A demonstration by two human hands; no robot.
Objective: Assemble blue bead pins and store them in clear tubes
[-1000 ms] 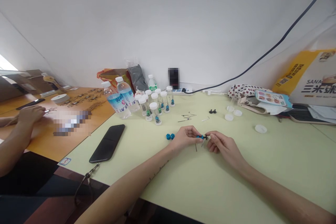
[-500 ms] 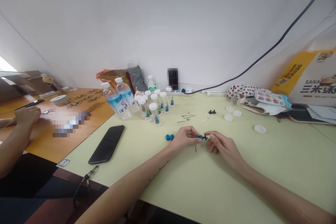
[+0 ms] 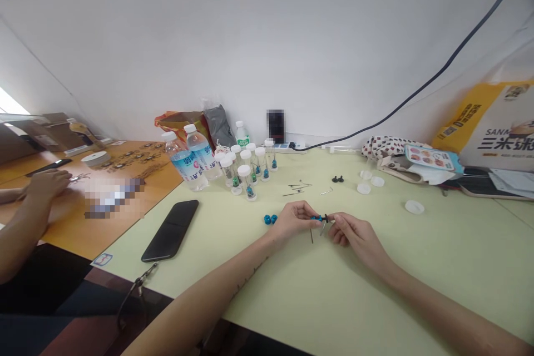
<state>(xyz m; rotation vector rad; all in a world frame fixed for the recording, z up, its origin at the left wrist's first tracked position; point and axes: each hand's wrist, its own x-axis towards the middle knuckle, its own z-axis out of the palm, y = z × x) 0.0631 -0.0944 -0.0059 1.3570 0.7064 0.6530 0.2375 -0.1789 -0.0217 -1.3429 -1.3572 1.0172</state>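
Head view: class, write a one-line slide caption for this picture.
Left hand and right hand pinch a small blue-and-black part above a pale green table, near two blue beads.

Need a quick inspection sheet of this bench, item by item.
Surface: pale green desk, wooden table adjoining on the left.
Job's things: blue-and-black part pinched between both hands; two blue beads, metal pins, capped vials and white lids nearby.
Clutter: water bottles, phone, patterned pouch, yellow bag.
Hands: left hand and right hand both on the part.
Cables: dark cable running up the wall from a power strip.
Surroundings: white wall; a co-worker's hand at the wooden table.
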